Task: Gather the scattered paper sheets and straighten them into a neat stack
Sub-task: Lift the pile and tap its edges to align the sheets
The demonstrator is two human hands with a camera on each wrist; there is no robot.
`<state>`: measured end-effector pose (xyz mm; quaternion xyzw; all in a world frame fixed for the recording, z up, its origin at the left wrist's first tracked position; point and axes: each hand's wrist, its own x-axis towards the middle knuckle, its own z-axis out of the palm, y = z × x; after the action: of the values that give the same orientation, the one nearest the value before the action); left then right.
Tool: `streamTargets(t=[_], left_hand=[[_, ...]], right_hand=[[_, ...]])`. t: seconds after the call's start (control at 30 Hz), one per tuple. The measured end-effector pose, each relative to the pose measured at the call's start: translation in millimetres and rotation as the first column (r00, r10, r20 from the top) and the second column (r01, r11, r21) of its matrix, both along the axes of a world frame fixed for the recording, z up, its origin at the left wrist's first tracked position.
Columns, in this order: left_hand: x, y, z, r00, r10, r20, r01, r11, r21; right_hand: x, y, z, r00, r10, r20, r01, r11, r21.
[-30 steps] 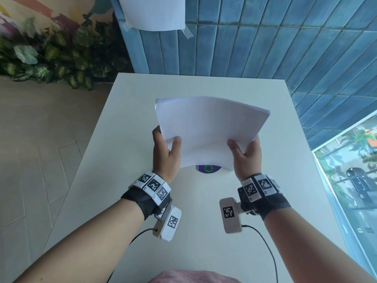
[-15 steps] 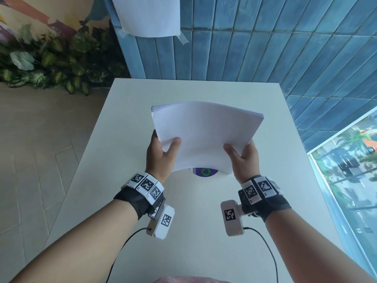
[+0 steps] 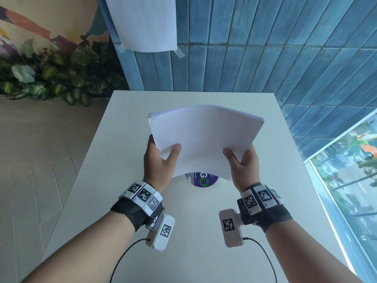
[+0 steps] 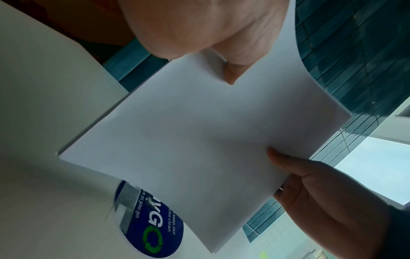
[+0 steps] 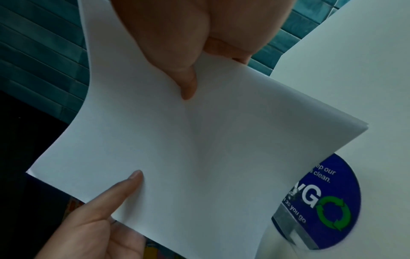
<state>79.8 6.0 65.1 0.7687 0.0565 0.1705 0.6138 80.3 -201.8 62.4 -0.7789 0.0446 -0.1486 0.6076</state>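
Note:
A stack of white paper sheets (image 3: 204, 137) hangs in the air above the white table (image 3: 98, 170), bowed upward in the middle. My left hand (image 3: 161, 160) pinches its near left corner, thumb on top and fingers beneath. The near right corner sits pinched the same way in my right hand (image 3: 241, 162). The far edges look roughly even, with a slight offset at the far left corner. Both wrist views show the stack (image 4: 199, 140) (image 5: 177, 157) with a thumb pressed on its top sheet. No loose sheets lie on the table.
A round blue sticker (image 3: 204, 180) with a green recycling mark lies on the table under the stack's near edge. A blue tiled wall (image 3: 265, 58) with a taped white sheet (image 3: 144, 23) stands behind the table. Plants (image 3: 51, 78) line the floor at left; a window (image 3: 350, 170) is at right.
The stack has stayed pinched in both hands. Its far edges have drawn more even, and both hands have shifted slightly toward me and down.

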Motion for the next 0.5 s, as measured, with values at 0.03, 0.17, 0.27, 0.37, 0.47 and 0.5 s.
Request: streamTargets(t=[0.03,0.17,0.27,0.37,0.47,0.5], left_hand=[[0,1,-1,1.0,-0.006,-0.004,0.007,1.0,0.008],[-8,1,-17,0.996,-0.023,-0.085,0.023,1.0,-0.001],[-10,-4,-25,0.995,-0.019,-0.094,0.019,1.0,-0.005],[-7,-5,-21,0.997,-0.01,-0.08,0.009,1.0,-0.018],[-4,-2,-14,0.999,-0.011,-0.045,0.011,1.0,-0.015],[-5,-1,-16,0.999,-0.013,-0.043,0.012,1.0,-0.009]], right_hand=[[-2,-1,-1,1.0,-0.005,-0.008,0.005,1.0,-0.001],[-10,1,-16,0.994,-0.046,-0.095,0.043,0.998,-0.034],[-9,3,-21,0.992,-0.058,-0.11,0.049,0.996,-0.08],[-7,3,-16,0.995,-0.049,-0.089,0.042,0.996,-0.084],[-5,1,-10,0.997,-0.04,-0.059,0.035,0.997,-0.075],[-5,0,-12,0.997,-0.036,-0.065,0.031,0.997,-0.074]])
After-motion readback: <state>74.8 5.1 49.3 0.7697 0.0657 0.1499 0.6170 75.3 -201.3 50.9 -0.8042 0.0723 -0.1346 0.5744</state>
